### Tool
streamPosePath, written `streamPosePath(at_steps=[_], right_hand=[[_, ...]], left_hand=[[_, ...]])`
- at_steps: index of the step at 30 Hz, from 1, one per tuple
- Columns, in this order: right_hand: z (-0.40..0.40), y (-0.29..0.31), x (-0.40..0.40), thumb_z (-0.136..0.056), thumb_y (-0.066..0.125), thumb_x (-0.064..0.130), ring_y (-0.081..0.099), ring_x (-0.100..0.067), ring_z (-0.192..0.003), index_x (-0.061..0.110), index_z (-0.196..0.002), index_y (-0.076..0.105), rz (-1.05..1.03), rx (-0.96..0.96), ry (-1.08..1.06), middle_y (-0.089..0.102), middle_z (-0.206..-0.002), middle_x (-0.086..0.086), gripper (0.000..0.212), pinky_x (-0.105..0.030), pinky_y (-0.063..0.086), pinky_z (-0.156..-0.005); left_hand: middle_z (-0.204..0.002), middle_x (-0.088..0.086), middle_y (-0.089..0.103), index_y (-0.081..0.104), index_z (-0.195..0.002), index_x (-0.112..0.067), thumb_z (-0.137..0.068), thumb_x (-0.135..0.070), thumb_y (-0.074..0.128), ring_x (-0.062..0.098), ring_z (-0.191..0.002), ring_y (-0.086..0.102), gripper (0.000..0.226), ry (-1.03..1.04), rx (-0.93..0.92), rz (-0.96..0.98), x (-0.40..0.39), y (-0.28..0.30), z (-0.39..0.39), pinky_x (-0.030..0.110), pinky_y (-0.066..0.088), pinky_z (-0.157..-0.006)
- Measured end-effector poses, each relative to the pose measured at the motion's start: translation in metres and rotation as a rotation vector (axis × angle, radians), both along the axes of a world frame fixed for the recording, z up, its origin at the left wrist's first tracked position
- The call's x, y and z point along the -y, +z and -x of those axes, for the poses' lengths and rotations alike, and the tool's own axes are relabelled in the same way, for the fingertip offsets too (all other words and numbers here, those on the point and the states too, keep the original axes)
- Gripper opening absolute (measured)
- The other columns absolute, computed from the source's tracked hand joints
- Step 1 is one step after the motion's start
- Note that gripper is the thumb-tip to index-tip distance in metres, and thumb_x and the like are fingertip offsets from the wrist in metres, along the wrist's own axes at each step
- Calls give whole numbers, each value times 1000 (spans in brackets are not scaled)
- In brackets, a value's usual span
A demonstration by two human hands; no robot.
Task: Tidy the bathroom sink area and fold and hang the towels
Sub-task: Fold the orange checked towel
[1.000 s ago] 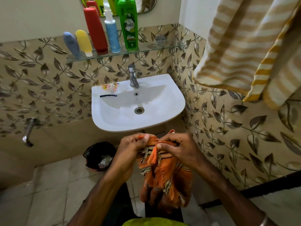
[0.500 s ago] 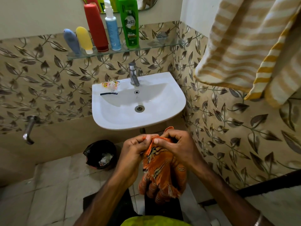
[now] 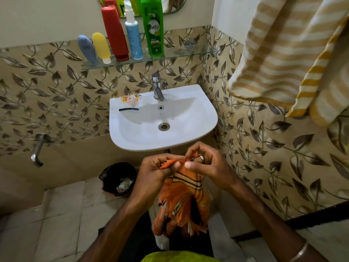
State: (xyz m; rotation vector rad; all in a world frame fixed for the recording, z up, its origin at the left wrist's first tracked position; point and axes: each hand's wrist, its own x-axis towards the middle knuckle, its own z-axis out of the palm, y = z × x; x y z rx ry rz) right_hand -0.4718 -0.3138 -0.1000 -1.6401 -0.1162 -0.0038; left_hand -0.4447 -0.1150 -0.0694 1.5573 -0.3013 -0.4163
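- A person stands facing a white sink [image 3: 207, 127], both hands held just below its front rim.
- The left hand [image 3: 153, 173] pinches the top edge of an orange towel [image 3: 181, 201] between thumb and curled fingers.
- The right hand [image 3: 205, 165], wearing a ring, pinches the same edge just beside the left; the two hands nearly touch.
- Holding one edge with both hands likely serves to find a corner, so the cloth can be spread and folded.
- The towel hangs bunched and crumpled below the hands, in front of the sink's base. It is orange with dark and cream stripes and a frayed fringe, and looks thin and limp.
- A striped towel [image 3: 279, 53], beige and white, already hangs high to the right of the sink.
- On the sink's left rim lie a small wrapper [image 3: 131, 100] and a thin dark strip [image 3: 128, 109], probably still to be cleared.
- A black bin [image 3: 118, 178] sits on the floor, below and left of the sink.
- Bottles stand on a glass shelf [image 3: 188, 54] above the sink.
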Motion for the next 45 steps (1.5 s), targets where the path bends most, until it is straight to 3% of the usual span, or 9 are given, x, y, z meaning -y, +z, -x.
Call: streamPosePath(at_steps=[3, 5, 10, 15, 22, 30, 34, 42, 45], right_hand=[[0, 7, 9, -86, 79, 18, 65, -28, -65, 24, -125, 63, 88, -88, 133, 67, -72, 0, 43, -42, 55, -63], [0, 13, 12, -88, 77, 17, 75, -15, -84, 24, -133, 59, 263, -113, 222, 74, -97, 7, 50, -35, 62, -74], [2, 21, 7, -93, 70, 13, 65, -1, -116, 35, -141, 44, 219, -151, 330, 61, -132, 12, 59, -21, 57, -87], [3, 13, 0, -93, 69, 12, 72, -21, -108, 14, -133, 60, 150, -129, 280, 69, -124, -7, 41, -41, 62, -87], [-2, 8, -4, -95, 67, 15, 71, -37, -104, 8, -121, 64, 67, -212, 352, 71, -117, -18, 27, -59, 57, -91], [-6, -2, 2, -97, 65, 31, 68, -29, -115, 18, -128, 63, 159, -352, 490, 69, -127, -8, 34, -56, 53, -100], [-5, -3, 2, -88, 71, 43, 71, -21, -106, 21, -116, 69, 223, -280, 377, 72, -118, -3, 36, -53, 58, -93], [-2, 1, 0, -81, 81, 14, 76, -19, -79, 2, -97, 76, 125, -125, 54, 78, -91, -10, 21, -25, 60, -66], [0, 4, -4, -79, 83, 12, 76, -16, -74, 5, -92, 77, 111, -96, 5, 78, -85, -9, 16, -21, 57, -63]], left_hand=[[-91, 4, 77, 77, -96, -12, -87, -12, 65, 18, -87, 73, 15, 36, 21, -31, -5, 5, -5, 29, 59, -74], [-90, 2, 76, 76, -94, -11, -88, -13, 63, 16, -86, 73, 14, 42, 58, -50, -7, 8, -7, 29, 60, -74], [-86, 1, 73, 73, -92, -11, -92, -7, 61, 14, -80, 70, 13, 38, 154, -73, -11, 16, -13, 24, 57, -68], [-88, 7, 72, 74, -93, -14, -92, -8, 62, 22, -81, 70, 14, -11, 219, -125, -18, 21, -19, 29, 56, -69], [-91, 6, 73, 74, -94, -16, -91, -7, 62, 21, -84, 70, 15, -36, 326, -172, -24, 29, -16, 28, 56, -70], [-90, -3, 72, 73, -94, -11, -92, -4, 60, 12, -81, 69, 15, -26, 357, -163, -29, 36, -11, 21, 53, -65], [-88, 3, 71, 72, -94, -9, -92, -4, 59, 12, -78, 68, 14, 20, 343, -155, -32, 39, -12, 20, 53, -64], [-84, 4, 65, 70, -93, -19, -99, -8, 52, 4, -65, 59, 22, 232, 290, -216, -30, 33, -14, 16, 49, -57], [-78, -9, 64, 68, -102, -25, -97, -39, 54, 3, -72, 61, 21, 192, 204, -235, -23, 27, -14, 21, 49, -60]])
